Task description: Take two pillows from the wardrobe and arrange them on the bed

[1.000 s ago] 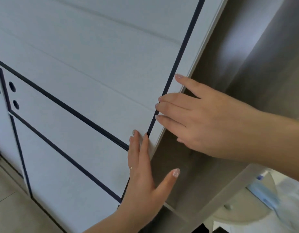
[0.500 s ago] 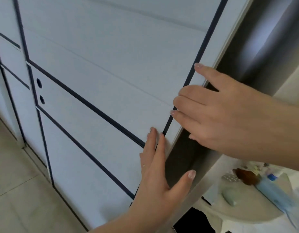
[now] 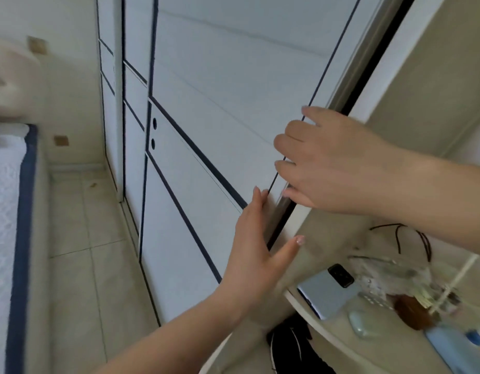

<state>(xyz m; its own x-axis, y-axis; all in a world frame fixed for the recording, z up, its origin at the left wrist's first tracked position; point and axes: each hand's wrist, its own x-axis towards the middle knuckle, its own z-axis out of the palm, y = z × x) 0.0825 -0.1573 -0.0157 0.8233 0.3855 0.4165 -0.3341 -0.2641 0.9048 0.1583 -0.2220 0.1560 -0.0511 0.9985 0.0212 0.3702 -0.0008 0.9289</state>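
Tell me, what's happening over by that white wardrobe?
A person has both hands on the right edge of a white sliding wardrobe door. The left hand lies flat on the panel, and the right hand has its fingers over the edge. Only a thin dark gap shows beside the door. No pillows are out yet; the bed waits at left.

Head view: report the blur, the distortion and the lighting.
Head view: motion blur smears the shelf clutter and both hands; wide-angle bends the wardrobe door lines and the bed edge; soft daylight, no glare.
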